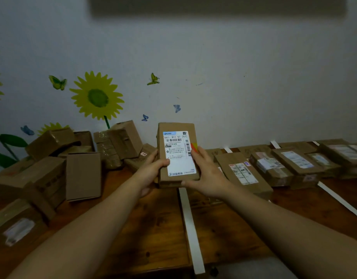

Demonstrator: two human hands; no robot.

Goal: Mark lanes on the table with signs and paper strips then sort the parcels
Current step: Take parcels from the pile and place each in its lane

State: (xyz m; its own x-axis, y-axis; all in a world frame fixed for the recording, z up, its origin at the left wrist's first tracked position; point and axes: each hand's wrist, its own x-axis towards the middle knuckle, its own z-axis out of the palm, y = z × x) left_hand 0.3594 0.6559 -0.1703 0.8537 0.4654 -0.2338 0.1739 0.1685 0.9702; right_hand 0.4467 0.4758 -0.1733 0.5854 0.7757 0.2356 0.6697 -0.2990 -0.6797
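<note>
Nearest, a long white paper strip (190, 228) runs away across the dark brown wooden table (145, 238), marking a lane edge. Just beyond its far end, both hands hold one small brown cardboard parcel with a white shipping label (177, 154) raised above the table, label towards the camera. The left hand (151, 170) wraps its left edge with the thumb on the label; the right hand (205, 174) clasps the right edge and lower corner.

Further off, a loose heap of plain brown cardboard boxes (52, 168) sits to the left, and labelled parcels lie in rows (274, 166) to the right, with a second white strip (340, 202) beside them.

The light is dim (the small print barely reads), so a misread label could send this parcel to the wrong lane. Setting it down carelessly might also drag the strip askew, since it looks unfixed.
</note>
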